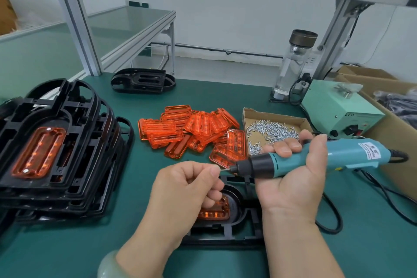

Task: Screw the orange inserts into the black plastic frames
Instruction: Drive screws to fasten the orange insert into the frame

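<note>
My right hand (293, 178) grips a teal electric screwdriver (316, 160), held level with its bit pointing left. My left hand (185, 189) pinches something small, likely a screw, at the bit's tip. Under both hands lies a black plastic frame (237, 230) with an orange insert (216, 210) seated in it, partly hidden by my left hand. A heap of loose orange inserts (191, 131) lies behind. A stack of black frames (58, 153) with an orange insert on top stands at the left.
A cardboard tray of screws (270, 131) sits behind the screwdriver. A green power box (338, 110), a glass bottle (293, 65) and cardboard boxes (394, 119) fill the right. One black frame (142, 81) lies at the back. The screwdriver's black cable (334, 221) loops on the green mat.
</note>
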The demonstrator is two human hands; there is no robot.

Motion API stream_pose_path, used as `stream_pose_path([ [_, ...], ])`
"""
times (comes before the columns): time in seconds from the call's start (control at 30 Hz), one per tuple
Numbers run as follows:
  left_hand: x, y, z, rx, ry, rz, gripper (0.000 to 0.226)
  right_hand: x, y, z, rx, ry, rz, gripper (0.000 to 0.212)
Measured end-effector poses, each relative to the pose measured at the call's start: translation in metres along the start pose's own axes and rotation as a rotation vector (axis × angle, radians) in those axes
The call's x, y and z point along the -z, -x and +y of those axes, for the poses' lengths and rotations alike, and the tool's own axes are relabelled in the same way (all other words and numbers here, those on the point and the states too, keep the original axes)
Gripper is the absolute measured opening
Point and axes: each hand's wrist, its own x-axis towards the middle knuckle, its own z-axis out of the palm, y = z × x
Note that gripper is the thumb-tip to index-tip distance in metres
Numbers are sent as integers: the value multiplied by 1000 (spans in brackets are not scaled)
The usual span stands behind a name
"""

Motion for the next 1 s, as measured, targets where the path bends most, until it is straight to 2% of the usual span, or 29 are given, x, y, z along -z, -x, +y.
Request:
stream_pose_path([
  [0.13,3,0,1,-44,-90,-4,23,2,4,-3,-51,31,10,12],
  [0.2,5,0,2,-37,-107,-40,21,4,7,-3,-64,86,-9,19],
  [0.47,6,0,1,-95,-142,-70,7,6,7,-3,-47,94,-40,16],
  [0.57,10,-1,2,-147,-144,-53,31,5,4,-2,-1,1,-45,15],
  [0.63,16,-4,0,-193,-222,14,33,8,1,-3,7,0,-51,15],
  [0.7,23,-7,-2,-227,-335,72,9,12,-1,-6,17,15,-58,14],
  [0.73,26,-9,-3,-248,-426,76,8,14,-2,-7,21,23,-55,14],
  [0.9,32,-9,-10,-315,-757,-106,21,15,-6,-11,35,61,-4,12],
  [1.0,31,-7,-12,-358,-873,-202,11,15,-6,-13,50,94,32,10],
])
